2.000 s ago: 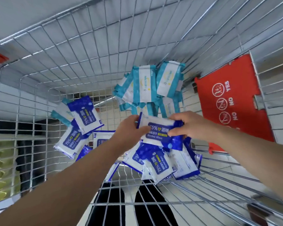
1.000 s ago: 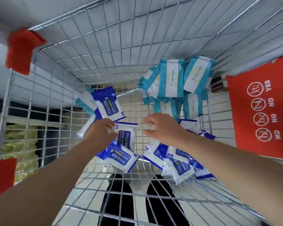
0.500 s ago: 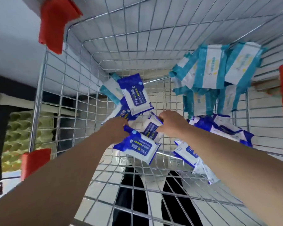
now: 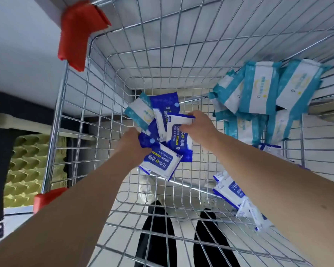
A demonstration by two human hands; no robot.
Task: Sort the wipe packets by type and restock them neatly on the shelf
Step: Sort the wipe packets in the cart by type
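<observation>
Head view: the fingers of the right hand [image 4: 199,126] are curled and pinch the top edge of a blue alcohol-wipe packet [image 4: 178,132], standing it up against its neighbours. The left hand [image 4: 132,145] closes round a bundle of blue packets [image 4: 160,161] from the left, its fingertips hidden behind them. By the look of it, the two hands are squaring one type into a single stack at centre frame so it can be lifted out together. One teal packet [image 4: 140,113] lies tucked just behind this bundle, a stray that probably needs pulling out. The teal pile [image 4: 258,93] leans on the cart wall at upper right, well apart. Some loose blue packets [image 4: 230,190] lie at lower right beside the right forearm. Everything sits in the wire cart [image 4: 162,45], whose walls hem the hands in on every side; the open top is the only way out. Red corner guards [image 4: 79,29] mark the rim at upper left.
</observation>
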